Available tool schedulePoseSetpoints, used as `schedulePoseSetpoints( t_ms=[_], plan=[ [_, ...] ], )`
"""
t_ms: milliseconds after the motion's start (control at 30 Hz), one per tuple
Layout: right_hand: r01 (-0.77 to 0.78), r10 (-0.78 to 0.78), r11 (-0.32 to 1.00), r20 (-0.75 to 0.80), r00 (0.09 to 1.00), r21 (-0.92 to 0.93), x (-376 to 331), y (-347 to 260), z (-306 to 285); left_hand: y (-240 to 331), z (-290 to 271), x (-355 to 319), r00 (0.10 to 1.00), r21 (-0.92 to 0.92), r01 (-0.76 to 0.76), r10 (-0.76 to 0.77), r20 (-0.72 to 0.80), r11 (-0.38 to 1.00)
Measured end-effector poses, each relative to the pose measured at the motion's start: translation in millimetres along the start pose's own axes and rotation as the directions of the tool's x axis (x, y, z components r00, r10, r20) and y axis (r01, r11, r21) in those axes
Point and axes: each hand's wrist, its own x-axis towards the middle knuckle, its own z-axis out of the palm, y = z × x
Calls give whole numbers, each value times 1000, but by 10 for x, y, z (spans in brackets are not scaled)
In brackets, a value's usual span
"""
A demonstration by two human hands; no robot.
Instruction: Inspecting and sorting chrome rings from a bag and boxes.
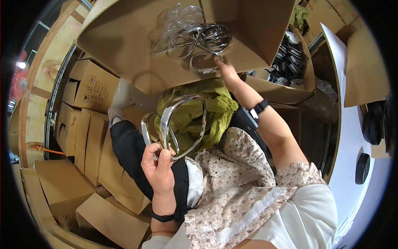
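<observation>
My left hand (159, 171) is closed round the lower edge of shiny chrome trim rings (167, 118). At least two of these rounded metal loops stand upright from its fingers above my lap. My right hand (227, 71) reaches into a large open cardboard box (124, 47), its fingers closed on the side of another chrome trim ring (202, 71). Just beyond that ring, a heap of similar chrome rings (213, 38) lies in the box beside crumpled clear plastic (182, 18). A yellow-green woven sack (215, 106) sits below the box, behind the rings in my left hand.
Several cardboard boxes (93, 89) are stacked on the left. To the right, an open carton (286, 93) holds many black and silver parts (292, 62). A white panel (348, 145) stands at the far right, with black round pieces (362, 168) by it.
</observation>
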Motion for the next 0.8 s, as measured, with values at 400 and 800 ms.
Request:
schedulePoseSetpoints(
  t_ms=[400, 800],
  plan=[
    [244, -152, 963, 517, 842, -114, -1648, -68, -67, -50, 31, 49, 996, -65, 74, -71, 51, 995],
    [488, -466, 873, 271, 842, -13, -1807, -132, -146, -134, -50, 20, 989, -5, -61, 61, 134, 998]
  ],
)
